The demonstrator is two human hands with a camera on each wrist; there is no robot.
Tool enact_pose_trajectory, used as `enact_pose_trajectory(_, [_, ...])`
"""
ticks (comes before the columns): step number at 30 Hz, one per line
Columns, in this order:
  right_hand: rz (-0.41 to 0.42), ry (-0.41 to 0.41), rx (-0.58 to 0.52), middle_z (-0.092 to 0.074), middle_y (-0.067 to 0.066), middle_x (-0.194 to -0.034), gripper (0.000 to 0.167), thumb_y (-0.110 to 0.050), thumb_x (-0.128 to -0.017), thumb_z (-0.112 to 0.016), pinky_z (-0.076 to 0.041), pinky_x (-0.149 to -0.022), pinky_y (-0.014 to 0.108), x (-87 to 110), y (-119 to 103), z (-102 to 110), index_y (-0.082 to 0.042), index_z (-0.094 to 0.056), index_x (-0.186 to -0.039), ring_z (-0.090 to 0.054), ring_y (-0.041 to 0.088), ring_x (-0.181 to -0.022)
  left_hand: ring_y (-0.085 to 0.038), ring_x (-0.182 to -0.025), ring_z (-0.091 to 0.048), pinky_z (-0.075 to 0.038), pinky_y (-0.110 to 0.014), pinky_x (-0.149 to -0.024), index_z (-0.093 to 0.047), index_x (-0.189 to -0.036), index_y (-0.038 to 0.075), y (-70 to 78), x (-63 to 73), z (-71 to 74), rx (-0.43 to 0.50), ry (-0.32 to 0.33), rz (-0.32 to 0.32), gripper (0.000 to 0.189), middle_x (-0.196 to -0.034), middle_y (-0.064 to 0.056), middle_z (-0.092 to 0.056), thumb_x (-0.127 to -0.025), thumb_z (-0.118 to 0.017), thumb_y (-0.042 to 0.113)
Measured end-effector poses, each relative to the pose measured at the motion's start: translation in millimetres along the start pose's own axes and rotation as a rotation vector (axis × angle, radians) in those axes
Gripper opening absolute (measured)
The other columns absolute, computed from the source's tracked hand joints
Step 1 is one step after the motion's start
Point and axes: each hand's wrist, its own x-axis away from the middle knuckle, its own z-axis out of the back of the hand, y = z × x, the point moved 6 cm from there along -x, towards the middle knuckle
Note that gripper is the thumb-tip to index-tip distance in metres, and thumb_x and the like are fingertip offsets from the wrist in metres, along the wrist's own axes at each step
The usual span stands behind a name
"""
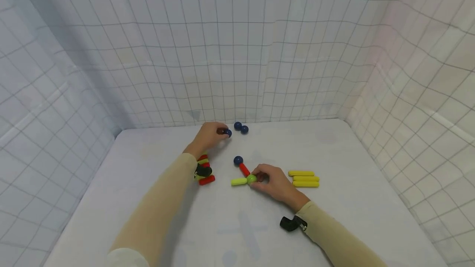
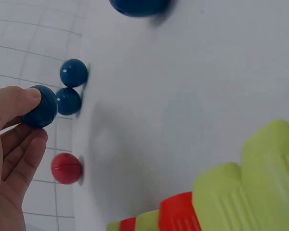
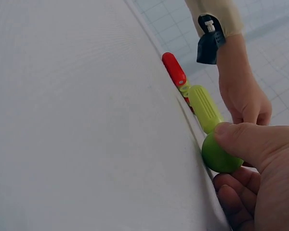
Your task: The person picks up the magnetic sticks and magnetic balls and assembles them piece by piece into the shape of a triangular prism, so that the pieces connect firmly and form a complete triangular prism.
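Note:
Near the back wall, my left hand [image 1: 208, 136] pinches a dark blue ball [image 2: 41, 108] between thumb and fingers. Two more blue balls [image 1: 241, 127] sit just beyond it, and a red ball [image 2: 66, 168] shows close by in the left wrist view. My right hand [image 1: 273, 181] grips a green ball [image 3: 219, 154] low over the table by thumb and fingers. From that ball a yellow-green rod [image 1: 239, 181] points left and a red rod [image 1: 244, 170] runs up to another blue ball [image 1: 238, 160]. The right palm hides part of the green ball.
Several red and yellow-green rods [image 1: 207, 180] lie in a row beside the left forearm, partly covered by its wrist camera. Three yellow rods [image 1: 306, 179] rest right of the right hand. Grid-patterned sheets [image 1: 237, 52] enclose the white table [image 1: 208, 226] at back and sides.

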Motion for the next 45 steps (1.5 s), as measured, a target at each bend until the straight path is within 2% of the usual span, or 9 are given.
enact_pose_trajectory(6, [-0.009, -0.001, 0.008, -0.068, -0.016, -0.103, 0.025, -0.020, -0.095, -0.088, -0.057, -0.084, 0.032, -0.9, -1.1, 2.5, -0.028, -0.074, -0.114, -0.064, 0.010, -0.092, -0.026, -0.109, -0.071, -0.058, -0.044, -0.100, -0.074, -0.133, 0.006, 13.1, 22.1, 21.2, 0.192, 0.093, -0.042, 0.037, -0.118, -0.008, -0.075, -0.100, -0.081, 0.023])
enact_pose_trajectory(11, [-0.018, -0.010, 0.000, -0.068, -0.015, -0.102, 0.025, -0.018, -0.095, -0.087, -0.056, -0.084, 0.032, -1.1, -1.9, 2.0, -0.027, -0.074, -0.114, -0.064, 0.011, -0.092, -0.025, -0.105, -0.073, -0.058, -0.047, -0.100, -0.075, -0.129, 0.007, 19.8, 50.9, 30.2, 0.217, 0.114, -0.088, 0.034, -0.113, -0.006, -0.077, -0.099, -0.083, 0.020])
enact_pose_trajectory(18, [-0.010, -0.009, 0.014, -0.068, -0.016, -0.102, 0.025, -0.019, -0.095, -0.088, -0.057, -0.084, 0.032, -2.0, -1.3, 0.1, -0.026, -0.074, -0.114, -0.064, 0.010, -0.092, -0.022, -0.103, -0.073, -0.058, -0.053, -0.101, -0.076, -0.131, 0.007, 19.8, 101.3, 22.9, 0.251, 0.075, -0.134, 0.037, -0.115, -0.003, -0.076, -0.096, -0.086, 0.013])
enact_pose_trajectory(23, [-0.009, -0.009, 0.016, -0.068, -0.016, -0.101, 0.024, -0.019, -0.095, -0.088, -0.056, -0.083, 0.032, -1.6, -1.3, -0.4, -0.026, -0.074, -0.114, -0.064, 0.010, -0.092, -0.016, -0.103, -0.072, -0.059, -0.048, -0.100, -0.078, -0.130, 0.010, 23.0, 130.6, 7.6, 0.220, 0.030, -0.194, 0.037, -0.120, 0.001, -0.075, -0.094, -0.087, 0.011])
enact_pose_trajectory(25, [-0.010, -0.008, 0.013, -0.068, -0.016, -0.101, 0.024, -0.019, -0.095, -0.088, -0.056, -0.083, 0.032, -1.2, -1.3, -0.6, -0.026, -0.074, -0.114, -0.064, 0.010, -0.091, -0.014, -0.101, -0.071, -0.060, -0.044, -0.098, -0.079, -0.127, 0.011, 25.2, 139.4, -0.8, 0.202, -0.003, -0.196, 0.035, -0.120, 0.002, -0.075, -0.094, -0.088, 0.011])
enact_pose_trajectory(29, [-0.002, 0.005, 0.009, -0.068, -0.015, -0.101, 0.024, -0.019, -0.094, -0.088, -0.056, -0.082, 0.032, -0.7, 0.1, -0.4, -0.026, -0.074, -0.112, -0.064, 0.010, -0.091, -0.014, -0.097, -0.068, -0.061, -0.038, -0.093, -0.079, -0.126, 0.010, 27.3, 148.3, -17.4, 0.141, -0.079, -0.153, 0.035, -0.118, 0.001, -0.075, -0.093, -0.088, 0.011])
enact_pose_trajectory(33, [0.002, 0.005, 0.005, -0.068, -0.015, -0.101, 0.023, -0.019, -0.095, -0.088, -0.056, -0.082, 0.032, 0.3, 0.9, -0.9, -0.026, -0.074, -0.112, -0.064, 0.010, -0.091, -0.013, -0.094, -0.064, -0.060, -0.035, -0.089, -0.080, -0.126, 0.011, 26.1, 150.2, -30.4, 0.061, -0.129, -0.085, 0.035, -0.114, 0.003, -0.075, -0.092, -0.089, 0.012])
enact_pose_trajectory(38, [0.001, -0.003, 0.013, -0.068, -0.015, -0.101, 0.023, -0.020, -0.095, -0.087, -0.056, -0.083, 0.032, 0.4, 0.7, -1.1, -0.026, -0.073, -0.112, -0.064, 0.010, -0.091, -0.013, -0.094, -0.064, -0.060, -0.036, -0.089, -0.081, -0.124, 0.012, 25.8, 149.5, -38.1, 0.015, -0.144, -0.031, 0.035, -0.111, 0.005, -0.075, -0.091, -0.090, 0.011])
enact_pose_trajectory(45, [-0.012, -0.004, 0.019, -0.068, -0.015, -0.101, 0.023, -0.021, -0.095, -0.087, -0.056, -0.083, 0.033, -2.4, 1.6, 0.9, -0.027, -0.073, -0.112, -0.064, 0.010, -0.092, -0.013, -0.094, -0.066, -0.060, -0.037, -0.091, -0.081, -0.123, 0.011, 29.0, 148.2, -39.7, 0.032, -0.134, -0.023, 0.034, -0.110, 0.004, -0.075, -0.091, -0.089, 0.010])
